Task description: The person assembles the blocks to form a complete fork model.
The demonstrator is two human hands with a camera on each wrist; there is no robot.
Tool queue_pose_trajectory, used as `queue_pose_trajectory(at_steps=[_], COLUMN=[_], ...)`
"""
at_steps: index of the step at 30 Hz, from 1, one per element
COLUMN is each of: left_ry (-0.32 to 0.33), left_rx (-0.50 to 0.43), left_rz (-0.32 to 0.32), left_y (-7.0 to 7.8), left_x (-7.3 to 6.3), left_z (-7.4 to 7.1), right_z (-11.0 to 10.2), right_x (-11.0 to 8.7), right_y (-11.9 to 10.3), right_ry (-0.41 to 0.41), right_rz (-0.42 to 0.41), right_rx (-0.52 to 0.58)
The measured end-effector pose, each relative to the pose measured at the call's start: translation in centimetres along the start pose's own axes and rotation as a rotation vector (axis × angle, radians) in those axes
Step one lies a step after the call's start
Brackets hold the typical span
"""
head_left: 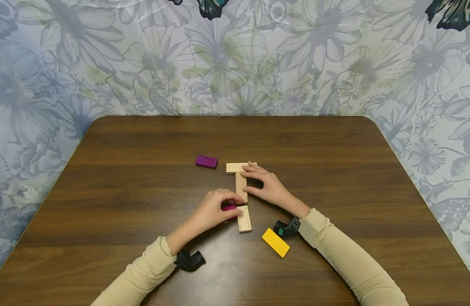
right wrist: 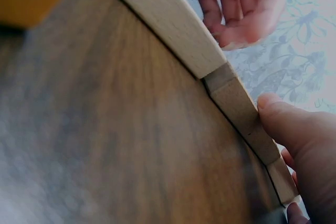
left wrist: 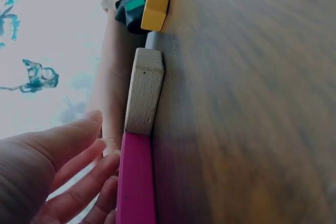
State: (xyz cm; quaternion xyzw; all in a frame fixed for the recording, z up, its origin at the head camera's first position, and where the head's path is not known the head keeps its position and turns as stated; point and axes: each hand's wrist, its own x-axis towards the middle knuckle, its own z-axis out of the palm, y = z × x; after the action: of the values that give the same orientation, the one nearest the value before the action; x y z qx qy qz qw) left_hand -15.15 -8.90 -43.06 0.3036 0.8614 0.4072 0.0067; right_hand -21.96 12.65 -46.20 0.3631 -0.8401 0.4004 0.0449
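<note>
Three plain wooden blocks lie flat in the head view: a crosswise block (head_left: 233,168) at the far end, a middle block (head_left: 240,185) below it, and a near block (head_left: 244,222). My right hand (head_left: 271,188) touches the middle block with its thumb, and its other fingers reach over the crosswise block. A magenta block (left wrist: 136,179) meets the near block's side, partly hidden under my left hand (head_left: 213,208) in the head view. That hand's thumb and fingers are spread above the magenta block, fingertips close over the joint between the middle and near blocks.
A purple block (head_left: 206,162) lies left of the crosswise block. Beside the right wrist, a yellow block (head_left: 275,242) lies at an angle. The brown wooden table (head_left: 143,161) ends at a flowered backdrop (head_left: 227,63).
</note>
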Motion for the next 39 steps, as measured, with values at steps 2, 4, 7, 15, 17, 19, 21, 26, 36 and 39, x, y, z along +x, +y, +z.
queue_pose_trajectory(at_steps=[2, 4, 7, 15, 17, 19, 21, 26, 36, 39], left_ry=[0.007, 0.002, -0.066, -0.29, -0.286, -0.266, -0.242, -0.199, -0.183, -0.195], left_rx=[0.055, 0.111, 0.147, 0.258, 0.276, 0.265, 0.243, 0.159, 0.13, 0.148], left_rz=[0.019, 0.055, 0.133, 0.276, 0.289, 0.295, 0.294, 0.249, 0.274, 0.285], left_y=[0.3, 0.8, 1.8, 2.4, 2.3, 2.1, 1.9, 1.5, 1.0, 1.0], left_x=[-0.4, -0.9, -1.7, -2.5, -2.5, -2.4, -2.3, -2.3, -2.2, -2.1], left_z=[-0.1, -0.2, -0.3, 0.1, 0.3, 0.4, 0.5, 0.6, 0.8, 0.8], right_z=[0.0, 0.0, 0.0, 0.0, 0.0, 0.0, 0.0, -0.1, 0.0, 0.0], right_x=[0.0, 0.1, 0.1, 0.2, 0.2, 0.1, 0.1, 0.1, 0.1, 0.1], right_y=[0.0, -0.1, -0.2, 0.0, 0.0, 0.0, 0.0, 0.1, 0.1, 0.1], right_ry=[-0.009, -0.021, -0.029, -0.022, -0.021, -0.018, -0.017, -0.022, -0.019, -0.02], right_rz=[0.002, 0.005, 0.003, 0.003, 0.001, 0.003, 0.008, 0.019, 0.022, 0.025], right_rx=[-0.001, 0.0, 0.008, 0.01, 0.012, 0.013, 0.016, 0.018, 0.006, 0.006])
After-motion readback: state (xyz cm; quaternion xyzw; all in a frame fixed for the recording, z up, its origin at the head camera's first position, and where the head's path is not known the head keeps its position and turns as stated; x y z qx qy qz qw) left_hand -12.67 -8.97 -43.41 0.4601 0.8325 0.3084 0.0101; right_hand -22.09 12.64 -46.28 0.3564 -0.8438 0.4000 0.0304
